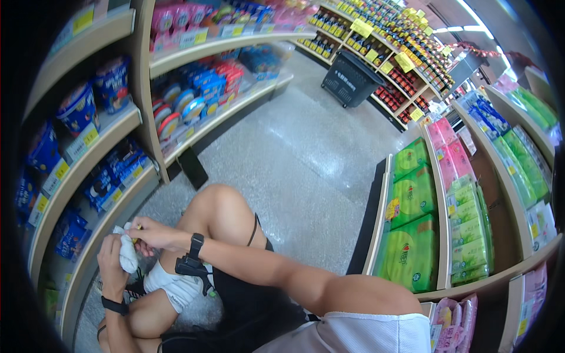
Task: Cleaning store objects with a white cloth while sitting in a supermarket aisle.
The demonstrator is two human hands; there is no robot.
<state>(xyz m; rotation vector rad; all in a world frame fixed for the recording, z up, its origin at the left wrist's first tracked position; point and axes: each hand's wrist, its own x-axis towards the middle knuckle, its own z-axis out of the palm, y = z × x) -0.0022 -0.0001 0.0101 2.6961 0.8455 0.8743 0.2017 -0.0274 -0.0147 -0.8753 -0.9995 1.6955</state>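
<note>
A folded white cloth (128, 255) is held between my two hands, close to the front of the left shelf. My left hand (110, 256) grips it from the left side, fingers curled around it. My right hand (152, 234) pinches its upper end. A small yellow thing (139, 227) shows at the right hand's fingers, too covered to identify. Both wrists wear black straps. Just beyond the hands, blue snack packets (73, 234) lie on the lowest shelf, behind a price rail.
Shelving (110, 117) with blue tubs curves along the left. A dark phone-like slab (192, 167) leans at the shelf's foot. Green tissue packs (408, 251) fill the right shelves. A black wheeled shopping basket (351, 81) stands on the floor (291, 176) before shelves of bottles (393, 53).
</note>
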